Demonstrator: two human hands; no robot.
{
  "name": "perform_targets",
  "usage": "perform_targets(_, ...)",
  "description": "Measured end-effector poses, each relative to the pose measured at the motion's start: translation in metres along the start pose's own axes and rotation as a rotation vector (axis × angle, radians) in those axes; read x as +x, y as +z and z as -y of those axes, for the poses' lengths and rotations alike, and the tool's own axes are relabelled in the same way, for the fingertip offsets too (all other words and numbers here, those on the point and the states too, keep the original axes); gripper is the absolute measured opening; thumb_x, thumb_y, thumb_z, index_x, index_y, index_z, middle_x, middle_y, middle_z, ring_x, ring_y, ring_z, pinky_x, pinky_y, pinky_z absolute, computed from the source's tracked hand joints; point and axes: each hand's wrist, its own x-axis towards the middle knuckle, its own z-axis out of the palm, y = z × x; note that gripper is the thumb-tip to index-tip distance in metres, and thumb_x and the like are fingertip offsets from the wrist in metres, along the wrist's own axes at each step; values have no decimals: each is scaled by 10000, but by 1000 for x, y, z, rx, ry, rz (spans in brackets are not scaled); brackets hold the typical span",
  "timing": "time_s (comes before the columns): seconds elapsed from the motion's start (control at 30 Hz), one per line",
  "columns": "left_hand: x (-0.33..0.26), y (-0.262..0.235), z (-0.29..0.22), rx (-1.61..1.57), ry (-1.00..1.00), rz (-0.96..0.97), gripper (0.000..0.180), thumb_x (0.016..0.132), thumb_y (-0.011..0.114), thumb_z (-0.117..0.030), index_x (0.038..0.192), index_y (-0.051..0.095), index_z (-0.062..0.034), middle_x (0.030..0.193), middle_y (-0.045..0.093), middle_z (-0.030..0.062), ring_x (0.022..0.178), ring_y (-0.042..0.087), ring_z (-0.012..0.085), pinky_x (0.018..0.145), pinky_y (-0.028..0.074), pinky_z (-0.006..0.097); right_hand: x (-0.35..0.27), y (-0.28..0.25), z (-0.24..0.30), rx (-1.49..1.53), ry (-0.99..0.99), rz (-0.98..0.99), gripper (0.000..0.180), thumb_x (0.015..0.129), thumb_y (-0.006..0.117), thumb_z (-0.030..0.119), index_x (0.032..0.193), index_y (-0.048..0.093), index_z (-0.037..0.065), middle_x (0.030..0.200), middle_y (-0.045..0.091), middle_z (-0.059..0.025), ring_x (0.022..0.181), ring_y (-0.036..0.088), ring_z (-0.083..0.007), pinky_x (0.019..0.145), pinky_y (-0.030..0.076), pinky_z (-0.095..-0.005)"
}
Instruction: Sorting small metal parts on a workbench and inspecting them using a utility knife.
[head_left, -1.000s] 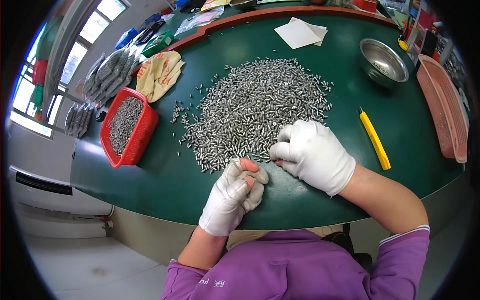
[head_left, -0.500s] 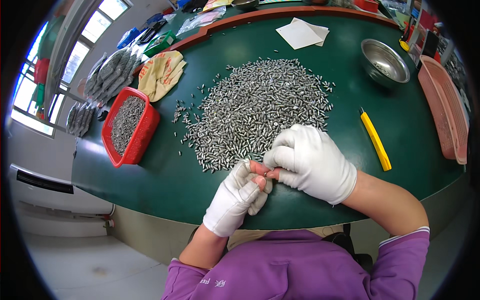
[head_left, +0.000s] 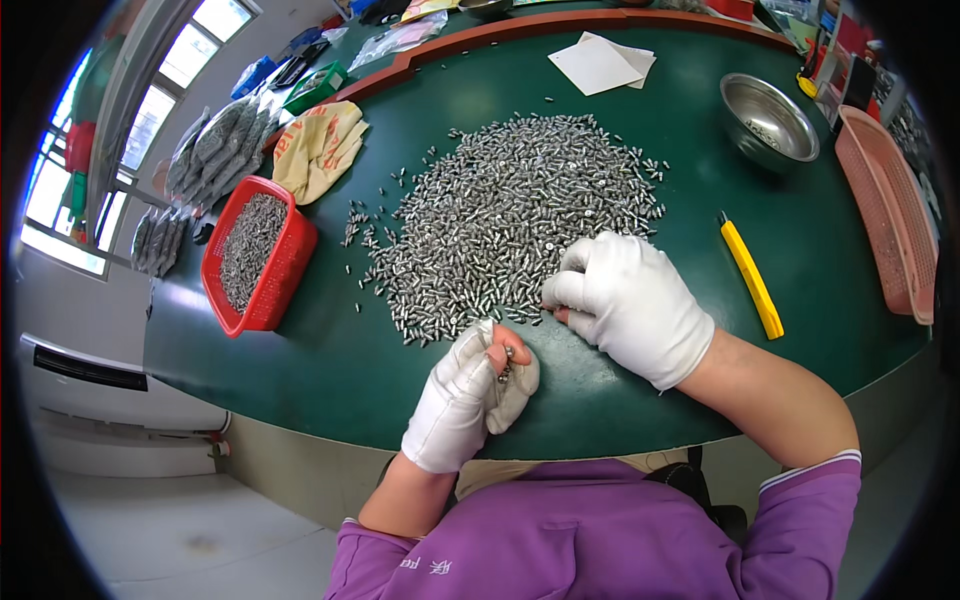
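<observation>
A broad pile of small, silvery metal pieces (head_left: pixel 520 215), short and pointed like bullets, covers the middle of the green table. My left hand (head_left: pixel 455 395), in a white glove with bare thumb and fingertip, is curled in front of the pile. Several of the same small metal pieces (head_left: pixel 506 370) show between its thumb and fingers. At the pile's near right edge is my right hand (head_left: pixel 635 310), also gloved, its fingers bent together and pointing left. Whatever lies between those fingertips is hidden.
A red basket (head_left: pixel 290 255) of small metal pieces stands left, beside a beige cloth bag (head_left: pixel 318 150). To the right lie a yellow utility knife (head_left: pixel 752 280), a steel bowl (head_left: pixel 745 100) and a pink basket (head_left: pixel 880 210). White cards (head_left: pixel 595 65) lie at the back.
My hands were together, fingertips touching over a small piece. Now my right hand has moved away, up and right to the pile's edge; metal pieces show in my left hand.
</observation>
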Motion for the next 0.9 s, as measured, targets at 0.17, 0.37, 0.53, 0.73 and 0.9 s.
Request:
perform_targets(0.17, 4, 0, 2, 84, 126, 65, 319, 963, 578, -364, 1084, 524, -74, 877, 568, 42, 550, 392, 54, 483, 290, 188, 0, 0, 5, -80, -16, 52, 115, 718, 727, 149, 823, 689, 123, 820, 609, -56, 788, 605, -257, 684, 505, -387)
perform_targets(0.37, 5, -4, 8, 34, 104, 58, 302, 969, 584, -294, 1147, 510, -62, 908, 575, 28, 562, 412, 44, 482, 307, 178, 1, -2, 15, 270, 83, 24, 89, 772, 688, 163, 818, 677, 88, 830, 597, -107, 815, 618, -290, 714, 516, -391)
perform_targets(0.53, 3, 3, 7, 46, 78, -17, 219, 985, 568, -212, 1147, 541, -66, 891, 592, 33, 546, 418, 37, 477, 316, 174, 1, -1, 19, 611, 123, 80, 143, 750, 714, 153, 872, 701, 80, 842, 616, -124, 782, 626, -306, 689, 519, -396)
perform_targets(0.73, 4, -3, 12, 14, 128, 27, 169, 989, 567, -217, 1092, 558, -83, 856, 601, 25, 534, 411, 35, 467, 303, 174, 3, -3, 15, 508, 70, -20, 119, 757, 701, 147, 866, 696, 98, 840, 617, -111, 784, 619, -298, 700, 512, -395)
perform_targets(0.9, 3, -3, 9, 32, 121, 1, 237, 986, 568, -309, 1069, 558, -87, 844, 593, 19, 533, 397, 41, 468, 294, 175, 2, -4, 0, 128, 60, -69, 70, 766, 690, 156, 821, 671, 118, 816, 612, -74, 812, 620, -279, 713, 515, -393)
